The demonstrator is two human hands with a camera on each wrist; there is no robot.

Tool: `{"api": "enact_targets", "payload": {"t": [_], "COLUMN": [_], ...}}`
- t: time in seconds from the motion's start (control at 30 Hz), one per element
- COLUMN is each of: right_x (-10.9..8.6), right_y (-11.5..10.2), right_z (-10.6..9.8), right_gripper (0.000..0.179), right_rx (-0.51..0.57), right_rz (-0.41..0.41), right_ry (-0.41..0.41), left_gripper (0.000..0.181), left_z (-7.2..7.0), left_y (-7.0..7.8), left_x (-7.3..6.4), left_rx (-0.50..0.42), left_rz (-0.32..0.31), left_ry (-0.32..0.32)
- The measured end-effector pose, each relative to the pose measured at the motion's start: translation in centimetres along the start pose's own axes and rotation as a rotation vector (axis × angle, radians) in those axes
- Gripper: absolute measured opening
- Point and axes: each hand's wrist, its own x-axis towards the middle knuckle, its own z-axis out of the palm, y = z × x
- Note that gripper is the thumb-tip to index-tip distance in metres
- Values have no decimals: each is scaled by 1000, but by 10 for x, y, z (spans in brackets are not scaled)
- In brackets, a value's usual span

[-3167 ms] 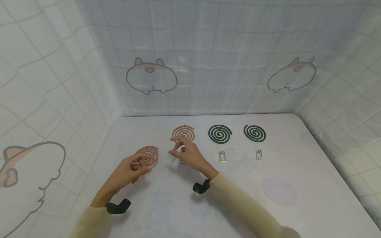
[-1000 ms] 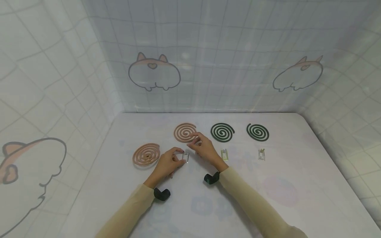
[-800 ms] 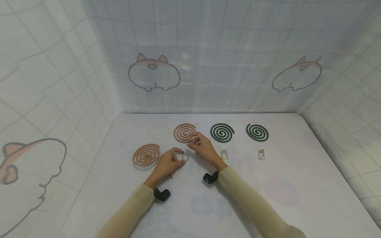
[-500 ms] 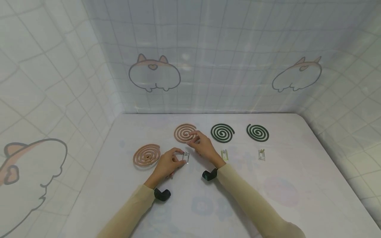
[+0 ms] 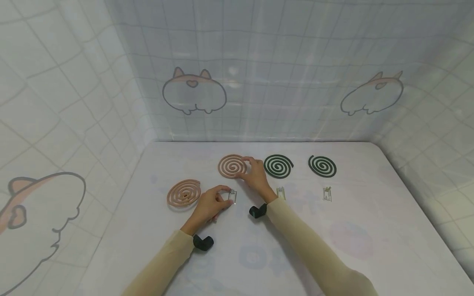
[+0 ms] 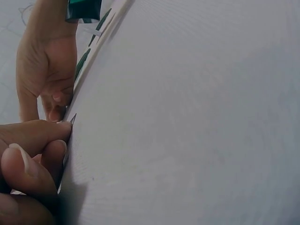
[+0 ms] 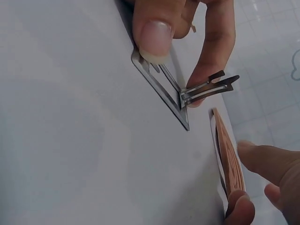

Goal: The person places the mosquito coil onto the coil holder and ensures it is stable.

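Observation:
My left hand (image 5: 210, 204) pinches a small metal mosquito coil stand (image 5: 232, 196) by its edges. A prong tab (image 7: 211, 89) sticks up from the stand's frame in the right wrist view. Thumb and index finger of my right hand (image 5: 256, 176) grip the right side of a brown mosquito coil (image 5: 230, 166), which lies behind the stand. From the left wrist, my right hand (image 6: 49, 70) appears beyond my left fingers (image 6: 35, 136). Another brown mosquito coil (image 5: 179, 197) sits to the left, with a bit of metal showing at its centre.
Two green mosquito coils (image 5: 278, 166) (image 5: 322, 166) lie in a row at the back right. In front of them are two more metal stands (image 5: 281, 193) (image 5: 327, 194). A patterned curtain (image 5: 274, 82) rises behind the white table (image 5: 296, 255).
My left hand has left the left brown coil and taken hold of the metal stand. My right hand has shifted right, then spread and closed its fingers on the other brown coil's edge.

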Motion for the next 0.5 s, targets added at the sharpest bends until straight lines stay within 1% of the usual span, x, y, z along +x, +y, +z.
{"api": "enact_targets", "payload": {"t": [0.2, 0.3, 0.4, 0.5], "right_x": [4, 6, 7, 8], "right_y": [-3, -4, -4, -5], "right_z": [2, 2, 2, 2], "right_gripper": [80, 86, 88, 88], "right_rx": [-53, -85, -118, -121], "right_rz": [7, -5, -11, -15], "right_ry": [-44, -59, -72, -77], "left_gripper": [43, 43, 42, 42], "left_z": [0, 0, 0, 1], "left_y": [0, 0, 1, 2], "left_x": [0, 0, 0, -1], "left_rx": [-8, -7, -4, 1], "left_rz": [7, 4, 2, 7], "left_ry": [2, 0, 3, 11]}}
